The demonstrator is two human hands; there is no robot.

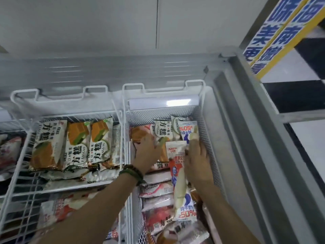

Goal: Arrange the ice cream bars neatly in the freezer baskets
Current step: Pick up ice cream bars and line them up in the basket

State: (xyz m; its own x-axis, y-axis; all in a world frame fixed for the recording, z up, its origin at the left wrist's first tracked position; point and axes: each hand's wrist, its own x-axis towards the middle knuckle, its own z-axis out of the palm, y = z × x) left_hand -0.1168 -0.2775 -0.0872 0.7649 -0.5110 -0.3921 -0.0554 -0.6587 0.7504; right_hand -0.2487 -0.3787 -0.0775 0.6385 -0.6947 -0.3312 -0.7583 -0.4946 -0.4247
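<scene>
chest freezer (246,131) is open, two white wire baskets hanging side by side inside. both hands are down in the right basket (149,114), the one nxt to the freezer's end wall.

left hand (146,152), w/ a dark beaded bracelet (132,173) on the wrist, sits on top of the bars toward the back. its fingertips go down among the wrappers, so can't tell if it grips one or just presses.

right hand (197,161) is by the mesh side of that basket. fingers look fairly straight and close together, tips on a short white-blue bar (187,128) marked 50% in the back right corner. the thumb touches the edge of a long white-blue bar (181,189) that lies lengthwise btwn the two hands, on top of the pile.

under and left of that long one, pink-wrapped bars (157,188) are stacked crosswise, a bit tilted. at the back a couple of cream fanggao bars (161,128) stand just past the fingertips.

left basket (24,91): three orange-green fanggao bars (77,143) lie flat in a row, side by side & touching. more wrapped ones under them, too blurred to read.

a lit strip light (161,103) runs along the back wall above the right basket. a blue-and-yellow sign (281,30) w/ big characters is off to the right, past the freezer rim.
</scene>
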